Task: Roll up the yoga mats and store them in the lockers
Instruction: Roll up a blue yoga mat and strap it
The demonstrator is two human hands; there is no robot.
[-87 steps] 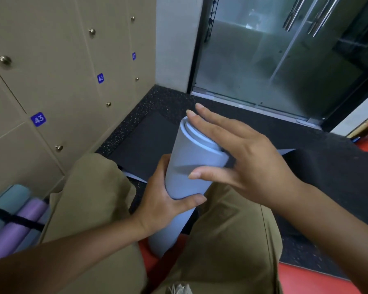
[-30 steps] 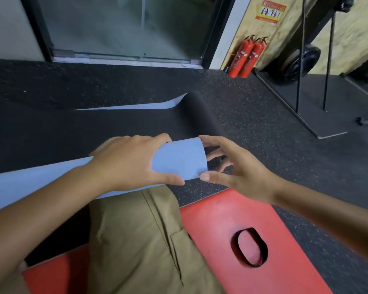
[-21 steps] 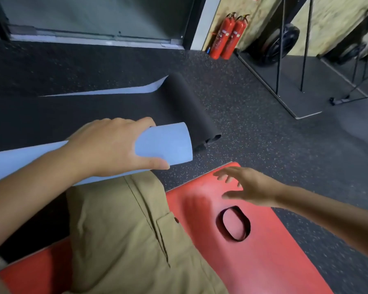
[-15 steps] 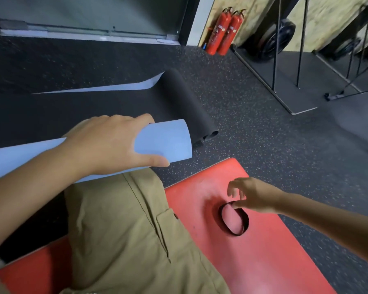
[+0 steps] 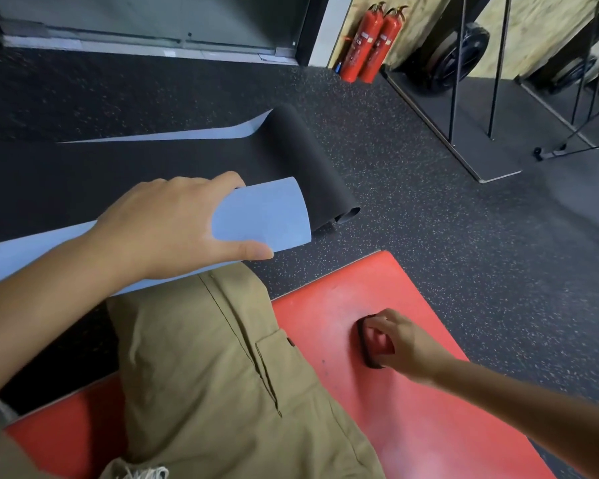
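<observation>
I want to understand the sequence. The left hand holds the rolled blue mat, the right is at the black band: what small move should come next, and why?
Probably lift the black band toward the roll's open end: the right hand pinches it on the red mat, while the left hand grips the rolled blue mat, unbound.

Bare forearms without sleeves, khaki trousers (image 5: 222,375) with stitched side pocket, small dark button, frayed pale threads

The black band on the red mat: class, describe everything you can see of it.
The black band is a narrow dark loop, apparently elastic or fabric, lying on the red mat to the right of the person's knee. The right hand curls its fingers round it, covering its right part, so only the left arc shows, with red mat visible through the loop. Whether it has lifted off the mat cannot be told.
</observation>
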